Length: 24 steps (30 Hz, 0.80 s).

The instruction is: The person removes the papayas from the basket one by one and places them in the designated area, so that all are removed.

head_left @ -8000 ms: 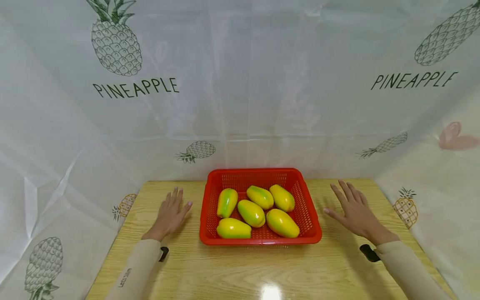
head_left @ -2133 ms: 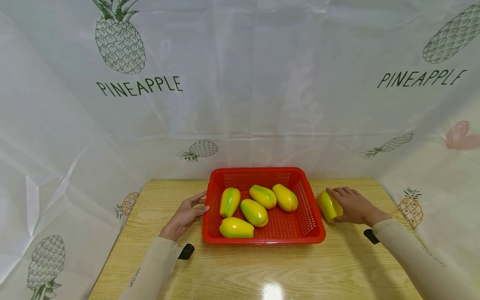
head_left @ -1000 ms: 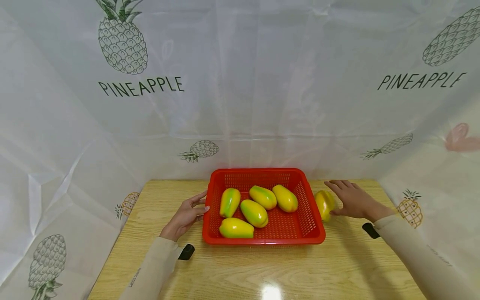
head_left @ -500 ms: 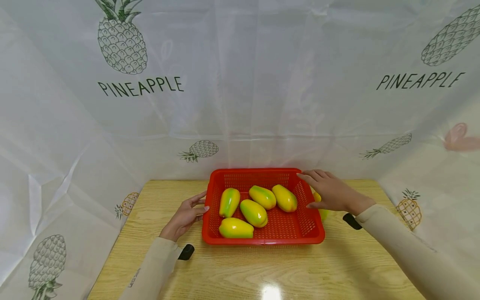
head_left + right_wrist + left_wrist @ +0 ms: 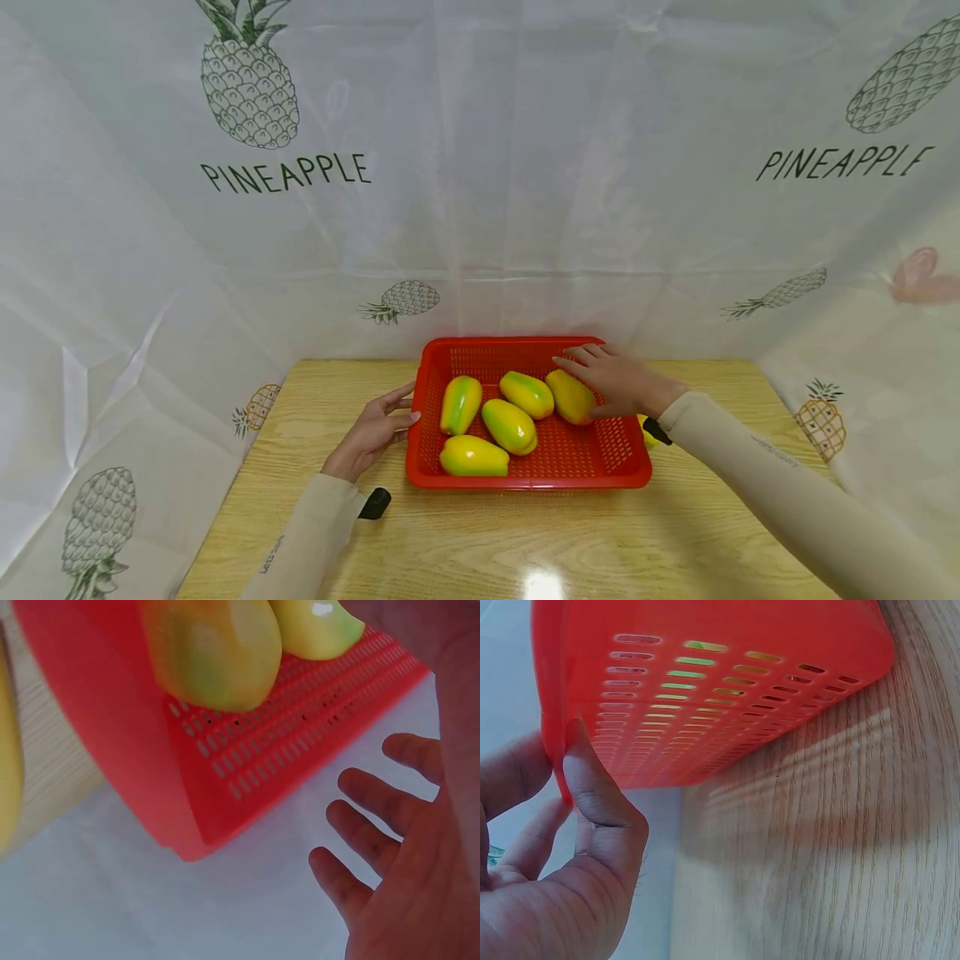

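A red plastic basket point(image 5: 525, 482) with slotted walls holds several yellow-green papayas, among them one at the front left point(image 5: 472, 457). My left hand point(image 5: 372, 433) pinches the basket's left rim; in the left wrist view the thumb point(image 5: 600, 784) presses against the red plastic. My right hand point(image 5: 618, 382) reaches over the basket's right wall, fingers spread and holding nothing, close above the back right papaya point(image 5: 572, 398). In the right wrist view the fingers point(image 5: 367, 825) are apart from the fruit. Another papaya point(image 5: 649, 431) lies outside, right of the basket, partly hidden by my wrist.
The basket stands on a light wooden table point(image 5: 480, 542), near its back edge. A white sheet point(image 5: 525, 208) printed with pineapples hangs behind and along both sides. A black wrist strap piece point(image 5: 375, 503) sits under my left wrist.
Earlier my right hand took one papaya from the basket's front right and set it on the table to the right. It has let go and moved left over the basket. The left hand still holds the rim.
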Each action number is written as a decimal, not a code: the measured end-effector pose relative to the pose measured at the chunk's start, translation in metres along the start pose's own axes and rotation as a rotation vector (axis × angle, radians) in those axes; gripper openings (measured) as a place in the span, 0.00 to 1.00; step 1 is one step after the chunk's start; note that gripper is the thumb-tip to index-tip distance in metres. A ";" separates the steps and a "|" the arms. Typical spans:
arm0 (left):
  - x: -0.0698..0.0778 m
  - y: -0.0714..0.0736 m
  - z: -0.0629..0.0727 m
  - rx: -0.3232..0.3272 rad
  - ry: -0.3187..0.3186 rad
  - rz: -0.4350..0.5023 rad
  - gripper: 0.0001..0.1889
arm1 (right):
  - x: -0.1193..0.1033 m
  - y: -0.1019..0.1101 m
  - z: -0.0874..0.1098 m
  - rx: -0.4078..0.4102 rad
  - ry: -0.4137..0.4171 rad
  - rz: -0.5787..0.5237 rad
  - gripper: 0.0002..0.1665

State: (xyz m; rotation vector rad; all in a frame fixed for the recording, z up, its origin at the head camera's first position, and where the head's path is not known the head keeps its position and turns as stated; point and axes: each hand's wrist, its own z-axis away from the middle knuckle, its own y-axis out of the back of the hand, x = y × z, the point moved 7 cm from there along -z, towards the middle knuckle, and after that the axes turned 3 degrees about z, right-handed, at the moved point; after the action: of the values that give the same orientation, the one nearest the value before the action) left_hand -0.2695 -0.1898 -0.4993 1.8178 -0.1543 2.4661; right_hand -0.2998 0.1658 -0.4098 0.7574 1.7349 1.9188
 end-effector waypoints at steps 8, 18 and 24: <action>0.000 0.000 0.001 0.010 0.008 -0.009 0.34 | 0.001 -0.014 -0.016 -0.130 -0.048 0.020 0.57; -0.002 0.001 0.000 0.009 0.008 0.001 0.34 | 0.000 -0.028 -0.029 -0.262 -0.065 0.020 0.58; -0.002 0.001 -0.001 0.011 0.009 0.004 0.34 | -0.001 -0.036 -0.034 -0.297 -0.058 0.007 0.62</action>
State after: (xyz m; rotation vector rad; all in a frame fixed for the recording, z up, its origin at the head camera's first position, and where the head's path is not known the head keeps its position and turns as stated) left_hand -0.2693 -0.1905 -0.5017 1.8128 -0.1439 2.4826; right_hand -0.3230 0.1436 -0.4474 0.7002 1.3723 2.0754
